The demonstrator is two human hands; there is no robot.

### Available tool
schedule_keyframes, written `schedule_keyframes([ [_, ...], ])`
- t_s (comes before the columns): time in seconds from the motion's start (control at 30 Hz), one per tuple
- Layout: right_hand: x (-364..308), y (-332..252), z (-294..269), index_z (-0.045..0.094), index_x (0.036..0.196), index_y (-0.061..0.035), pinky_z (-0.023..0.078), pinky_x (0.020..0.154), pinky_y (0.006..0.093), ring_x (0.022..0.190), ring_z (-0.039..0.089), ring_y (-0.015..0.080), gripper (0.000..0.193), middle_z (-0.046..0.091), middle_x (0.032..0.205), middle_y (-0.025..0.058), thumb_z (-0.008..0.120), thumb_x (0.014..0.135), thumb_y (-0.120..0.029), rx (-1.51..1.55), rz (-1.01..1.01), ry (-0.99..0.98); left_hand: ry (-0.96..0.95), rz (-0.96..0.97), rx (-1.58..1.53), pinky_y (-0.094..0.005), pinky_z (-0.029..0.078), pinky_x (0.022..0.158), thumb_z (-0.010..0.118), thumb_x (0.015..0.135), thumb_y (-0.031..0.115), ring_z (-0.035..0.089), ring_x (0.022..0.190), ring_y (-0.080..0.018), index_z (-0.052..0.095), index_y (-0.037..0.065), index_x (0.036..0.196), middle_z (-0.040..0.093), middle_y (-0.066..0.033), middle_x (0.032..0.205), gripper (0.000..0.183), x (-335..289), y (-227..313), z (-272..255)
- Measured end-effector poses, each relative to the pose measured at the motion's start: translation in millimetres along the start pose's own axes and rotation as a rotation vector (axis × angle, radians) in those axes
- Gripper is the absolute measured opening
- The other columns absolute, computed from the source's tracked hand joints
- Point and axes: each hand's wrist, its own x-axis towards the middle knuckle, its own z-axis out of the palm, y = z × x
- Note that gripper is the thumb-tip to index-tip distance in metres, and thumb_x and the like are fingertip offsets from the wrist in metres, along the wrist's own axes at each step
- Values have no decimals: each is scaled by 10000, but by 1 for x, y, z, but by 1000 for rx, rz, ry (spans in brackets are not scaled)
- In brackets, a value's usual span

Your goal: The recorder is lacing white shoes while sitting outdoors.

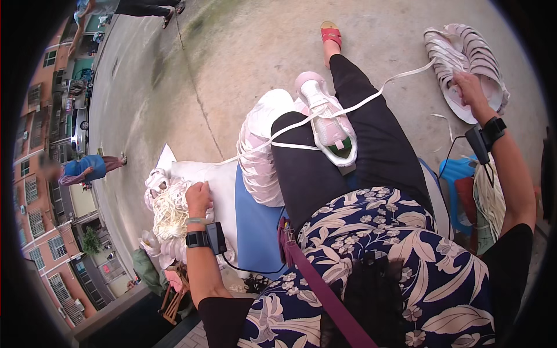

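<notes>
A seated person in a flowered top and black trousers works outdoors on a concrete yard, a pink and white shoe (328,119) resting sole-up across the lap so both hands stay free. The right hand (469,87) reaches out to the side and closes on a stack of white insoles (464,58) lying on the ground, kept within arm's reach. The left hand (198,198) is curled into a tangle of white laces (169,211) heaped on a white sack (223,188) beside the left knee; how firmly it grips, the picture does not show. A long white strap (383,93) runs from the insoles across the thigh toward the sack. A second stack of white pieces (258,156) leans against the leg. Both wrists carry black bands with small devices. A person in blue (84,168) passes at the far left.
</notes>
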Motion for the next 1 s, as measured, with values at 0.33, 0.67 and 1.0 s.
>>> schedule_keyframes([
  [0.33, -40, -65, 195, 562, 814, -33, 458, 456, 235, 475, 529, 88, 122, 558, 615, 27, 529, 840, -147, 220, 135, -570, -713, 196, -470, -189, 294, 317, 512, 875, 210, 418, 347, -61, 582, 27, 794, 531, -25, 535, 212, -66, 194, 137],
  [0.67, 1, -71, 228, 637, 907, -64, 393, 465, 181, 559, 464, 34, 155, 547, 695, -36, 590, 836, -193, 264, -170, -258, -325, 427, -452, -194, 319, 343, 512, 861, 149, 417, 380, -53, 577, 10, 932, 506, -5, 518, 169, -39, 227, 186],
  [1.0, -1, -62, 227, 570, 791, -22, 432, 458, 189, 524, 520, 65, 66, 568, 655, 22, 589, 818, -78, 510, -154, -185, -474, 206, -821, -169, 355, 384, 516, 885, 175, 438, 409, -46, 573, 33, 877, 557, -15, 635, 153, -56, 220, 172],
])
